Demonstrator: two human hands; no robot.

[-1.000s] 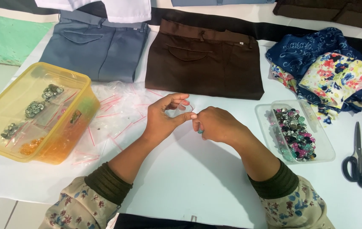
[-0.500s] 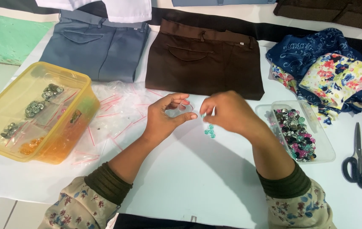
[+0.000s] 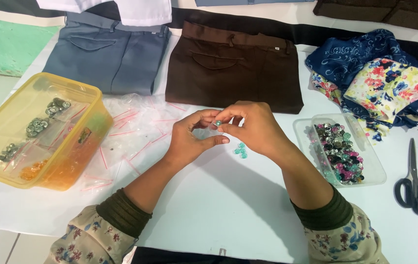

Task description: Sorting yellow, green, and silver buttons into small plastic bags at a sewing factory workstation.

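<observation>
- White table [image 3: 228,210] fills the view as the work surface, its near middle left bare for the hands.
- Folded brown trousers [image 3: 233,66] and grey-blue trousers [image 3: 108,56] lie flat side by side along the far edge, waistbands away from the person.
- Patterned fabrics [image 3: 380,78], dark blue and floral, are heaped at the far right.
- Yellow plastic tub [image 3: 89,105] stands at the left and holds small bags of metal buttons, apparently sorted by kind.
- Loose clear zip bags [image 3: 135,129] with red strips are spread between the tub and the hands, within easy reach.
- Clear tray [image 3: 372,168] at the right holds mixed coloured buttons, just beside the right forearm.
- Black-handled scissors [image 3: 413,183] lie closed at the far right, well apart from the hands.
- Left hand [image 3: 189,139] is curled, thumb and fingers closed on a small clear bag [image 3: 201,133], seemingly holding its mouth up.
- Right hand [image 3: 250,128] pinches a teal button [image 3: 217,123] between its fingertips, right at the bag.
- Small cluster of teal buttons [image 3: 239,150] rests on the table just below the hands.
</observation>
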